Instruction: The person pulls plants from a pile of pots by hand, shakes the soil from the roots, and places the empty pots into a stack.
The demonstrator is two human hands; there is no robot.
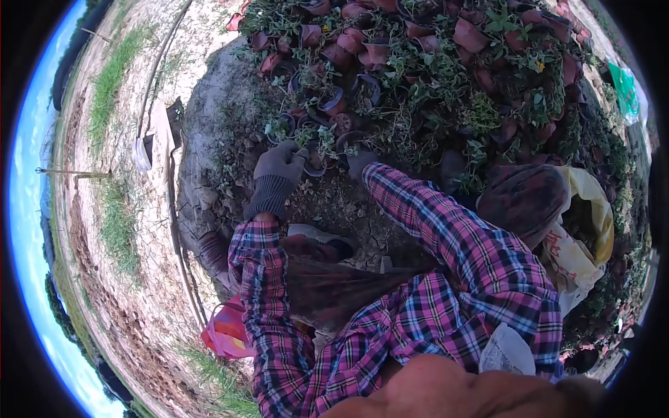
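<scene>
A pink, black and white plaid shirt (pixel 432 306) lies across the near part of the view, its two sleeves reaching forward. Beyond it spreads the largest mass, reddish-brown pots (pixel 470 36) crowded together, many tipped or crumpled, with leafy green plants (pixel 481 111) growing among them. Pale, cracked ground (pixel 150 230) runs down the left side, crossed lengthwise by a thin dark line (pixel 174 237) and dotted with tufts of grass (pixel 118 223). Dark patterned trousers (pixel 320 289) cover the bent legs, one knee beside an open yellow and white sack (pixel 575 258) on the right. A red and pink bag (pixel 230 331) sits left of the left sleeve.

At the near edge of the pots are both hands, in dark grey gloves. The left hand (pixel 279 167) has its fingers bent at a curved pot rim (pixel 315 171) and small leaves; whether they grip is unclear. The right hand (pixel 359 163) is just beside a dark curved rim (pixel 343 141), its fingers mostly hidden, so their hold cannot be told. Smallest, a greyish shoe (pixel 312 233) shows on the soil below the hands.
</scene>
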